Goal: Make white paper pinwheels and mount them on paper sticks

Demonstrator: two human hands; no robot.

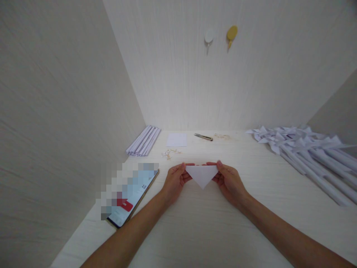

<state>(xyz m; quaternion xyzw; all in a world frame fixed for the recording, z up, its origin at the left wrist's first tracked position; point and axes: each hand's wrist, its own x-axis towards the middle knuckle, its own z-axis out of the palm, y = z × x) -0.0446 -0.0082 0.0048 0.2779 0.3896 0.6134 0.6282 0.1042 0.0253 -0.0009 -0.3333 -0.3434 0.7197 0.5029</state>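
A sheet of white paper (202, 175), folded into a triangle, is held between both hands above the table, its long folded edge on the far side and its point toward me. My left hand (176, 181) pinches the left corner between thumb and fingers. At the right corner, my right hand (229, 181) grips in the same way. Some fingertips of both hands lie behind the paper, partly hidden. Beyond the hands lie a flat square of white paper (176, 140) and a pair of thread snips (203, 137).
Rolled paper sticks (144, 141) are bundled at the back left. A phone (134, 197), partly blurred out, lies left of my left forearm. Small pale bits (170, 153) are scattered beyond my hands. Paper pinwheels on rolled sticks (312, 152) pile up at right. Two hooks (231, 33) hang on the back wall.
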